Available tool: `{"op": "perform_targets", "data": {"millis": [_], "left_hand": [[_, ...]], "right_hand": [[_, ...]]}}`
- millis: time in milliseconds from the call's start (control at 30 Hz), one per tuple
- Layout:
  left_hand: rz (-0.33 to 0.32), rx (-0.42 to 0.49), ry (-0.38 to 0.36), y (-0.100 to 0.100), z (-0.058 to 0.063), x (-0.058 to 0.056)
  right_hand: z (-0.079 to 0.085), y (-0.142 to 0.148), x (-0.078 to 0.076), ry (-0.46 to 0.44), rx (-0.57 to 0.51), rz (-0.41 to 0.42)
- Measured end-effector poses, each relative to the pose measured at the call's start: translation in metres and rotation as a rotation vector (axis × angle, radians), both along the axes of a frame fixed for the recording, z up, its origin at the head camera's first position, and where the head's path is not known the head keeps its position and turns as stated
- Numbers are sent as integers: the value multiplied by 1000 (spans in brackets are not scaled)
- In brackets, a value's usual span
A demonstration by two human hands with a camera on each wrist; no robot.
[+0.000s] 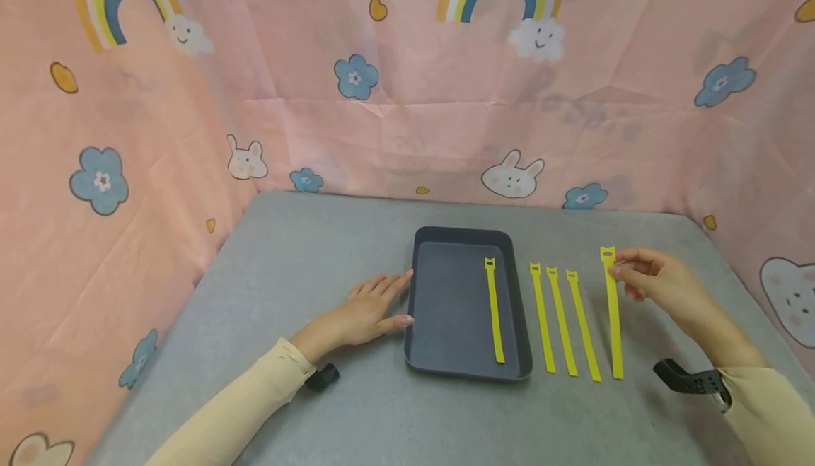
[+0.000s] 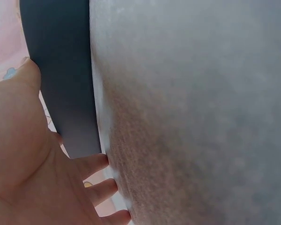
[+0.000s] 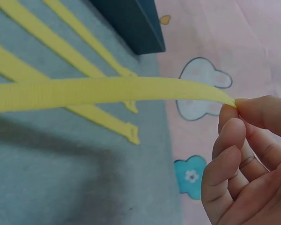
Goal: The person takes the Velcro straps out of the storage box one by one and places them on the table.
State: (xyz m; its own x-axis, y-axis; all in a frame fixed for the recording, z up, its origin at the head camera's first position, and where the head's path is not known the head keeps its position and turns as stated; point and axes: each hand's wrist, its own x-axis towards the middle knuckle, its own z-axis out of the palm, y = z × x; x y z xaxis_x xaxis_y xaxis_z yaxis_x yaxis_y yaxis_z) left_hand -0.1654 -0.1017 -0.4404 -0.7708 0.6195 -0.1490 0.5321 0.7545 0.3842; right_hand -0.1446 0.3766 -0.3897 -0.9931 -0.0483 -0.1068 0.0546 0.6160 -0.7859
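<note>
My right hand (image 1: 662, 283) pinches a yellow hook-and-loop cable tie (image 1: 613, 317) near its slotted head, between thumb and forefinger. In the right wrist view this held tie (image 3: 112, 90) stretches away from the fingertips, raised above the table. Left of it, three more yellow cable ties (image 1: 560, 321) lie side by side on the table, slotted heads at the far end. A dark grey tray (image 1: 446, 370) sits beside them, with one yellow cable tie (image 1: 494, 314) lying along its right side. My left hand (image 1: 366, 310), fingers extended, touches the tray's left edge.
A grey cloth-covered table (image 1: 305, 240) carries everything. Behind and at both sides hangs a pink curtain (image 1: 407, 126) printed with rainbows, rabbits and flowers. Dark bands (image 1: 690, 380) are worn at both wrists.
</note>
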Motion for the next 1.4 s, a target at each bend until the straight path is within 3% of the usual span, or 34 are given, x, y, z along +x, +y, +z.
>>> {"op": "perform_targets", "data": {"millis": [500,900,1400], "left_hand": [[-1,-2,3,1,2,1],[1,0,5,2,2,0],[2,4,7,1,2,0]], "right_hand": [[-29,7,-3,46,84,-38],[-44,6,-12,18,218,3],[-58,6,-20,8,270,19]]}}
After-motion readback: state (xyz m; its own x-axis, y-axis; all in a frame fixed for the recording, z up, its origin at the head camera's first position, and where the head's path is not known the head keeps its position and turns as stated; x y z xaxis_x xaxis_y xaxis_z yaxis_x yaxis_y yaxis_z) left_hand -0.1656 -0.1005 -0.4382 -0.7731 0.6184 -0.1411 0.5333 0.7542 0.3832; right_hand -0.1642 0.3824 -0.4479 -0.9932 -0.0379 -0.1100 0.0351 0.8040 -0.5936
